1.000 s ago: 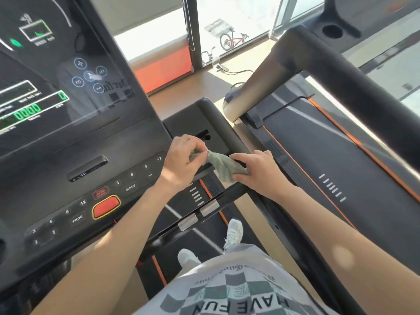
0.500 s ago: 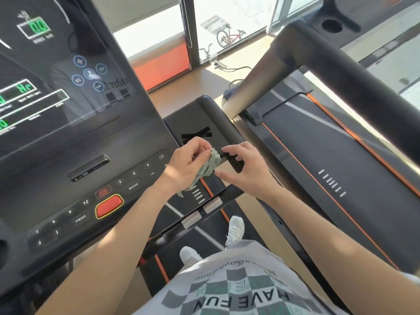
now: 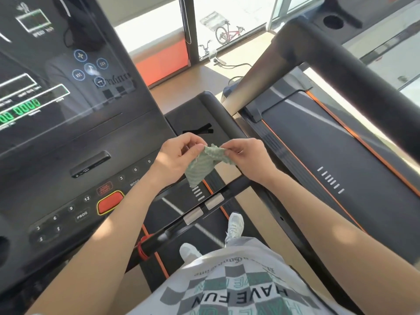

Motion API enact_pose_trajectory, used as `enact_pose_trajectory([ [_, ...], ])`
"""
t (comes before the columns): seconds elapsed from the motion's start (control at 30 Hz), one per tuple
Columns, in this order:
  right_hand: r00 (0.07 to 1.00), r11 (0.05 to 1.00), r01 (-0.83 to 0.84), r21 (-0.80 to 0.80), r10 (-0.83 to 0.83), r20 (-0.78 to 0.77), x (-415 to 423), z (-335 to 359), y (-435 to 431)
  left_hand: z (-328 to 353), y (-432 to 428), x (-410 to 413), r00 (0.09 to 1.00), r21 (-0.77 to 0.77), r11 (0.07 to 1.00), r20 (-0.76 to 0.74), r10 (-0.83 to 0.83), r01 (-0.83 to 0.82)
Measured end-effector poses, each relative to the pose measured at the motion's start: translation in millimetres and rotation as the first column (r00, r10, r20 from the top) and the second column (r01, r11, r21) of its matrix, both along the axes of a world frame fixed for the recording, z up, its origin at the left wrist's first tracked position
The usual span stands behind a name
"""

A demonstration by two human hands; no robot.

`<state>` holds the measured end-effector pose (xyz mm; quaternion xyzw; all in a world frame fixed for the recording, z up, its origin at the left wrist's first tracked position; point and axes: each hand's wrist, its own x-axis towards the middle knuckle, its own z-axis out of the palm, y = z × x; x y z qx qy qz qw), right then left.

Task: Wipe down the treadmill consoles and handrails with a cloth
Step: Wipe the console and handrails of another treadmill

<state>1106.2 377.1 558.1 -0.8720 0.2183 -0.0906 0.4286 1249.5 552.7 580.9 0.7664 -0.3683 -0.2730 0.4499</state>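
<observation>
A small pale green ribbed cloth [image 3: 202, 165] hangs in the air, pinched at its top edge by both hands. My left hand [image 3: 177, 155] grips its left corner and my right hand [image 3: 246, 155] grips its right corner. They hover just above the black right handrail [image 3: 223, 117] of the treadmill I stand on. The black console [image 3: 68, 133] with lit green digits, numbered keys and a red stop button [image 3: 110, 202] fills the left side. A front crossbar [image 3: 188, 218] with two silver pulse pads runs below the hands.
A second treadmill stands to the right, with its grey upright [image 3: 261, 71], thick dark handrail [image 3: 363, 87] and orange-trimmed belt [image 3: 341, 160]. White shoes [image 3: 235, 226] stand on my belt. Beyond are a window, an orange panel and a floor cable [image 3: 231, 64].
The cloth went from lying stretched on the handrail, to bunched in the left hand, to lifted and spread between both hands. Both hands rose slightly off the rail.
</observation>
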Motion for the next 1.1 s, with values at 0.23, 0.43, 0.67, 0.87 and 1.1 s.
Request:
enact_pose_trajectory([
  [0.23,0.994,0.989,-0.110,-0.102,0.106,-0.035,-34,3,-2,-4,12,-24,0.997,0.003,0.999,0.063,-0.049,0.049],
  [0.43,0.925,0.945,-0.232,-0.229,0.141,-0.354,-100,-59,38,-77,35,-74,0.940,0.347,0.890,0.065,-0.336,0.295],
  [0.67,0.839,0.663,0.542,0.516,-0.401,-0.367,-99,-70,78,-106,19,-85,0.979,0.180,0.984,0.203,-0.031,-0.006],
  [0.87,0.562,-0.025,0.642,0.767,-0.665,-0.492,-58,-59,85,-118,-11,-88,0.981,0.316,0.937,0.077,-0.178,0.146],
  [1.1,0.479,-0.160,0.604,0.781,-0.710,-0.516,-41,-65,84,-120,-36,-82,0.977,0.335,0.921,0.014,-0.213,0.196],
])
